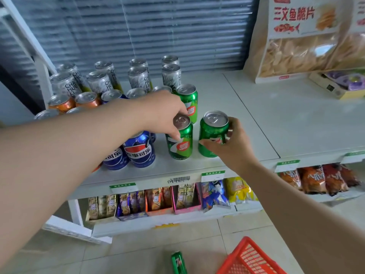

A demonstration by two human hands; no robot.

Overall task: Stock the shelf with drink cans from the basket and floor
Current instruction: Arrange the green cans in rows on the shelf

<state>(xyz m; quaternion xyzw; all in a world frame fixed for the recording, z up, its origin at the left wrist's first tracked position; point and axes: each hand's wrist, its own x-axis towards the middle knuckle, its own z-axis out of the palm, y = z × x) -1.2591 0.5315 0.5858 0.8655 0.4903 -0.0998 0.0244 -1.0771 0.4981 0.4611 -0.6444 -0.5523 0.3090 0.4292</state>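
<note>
On the white shelf stand several cans: silver ones at the back, orange and blue ones to the left, green ones to the right. My left hand grips the top rim of a green can standing near the shelf's front. My right hand wraps around a second green can just to its right, upright on the shelf. A third green can stands behind them. Another green can lies on the floor beside the red basket.
Blue cans stand left of the green ones, partly under my left forearm. A big snack bag and a small box sit at the shelf's back right. Snack packs fill the lower shelf.
</note>
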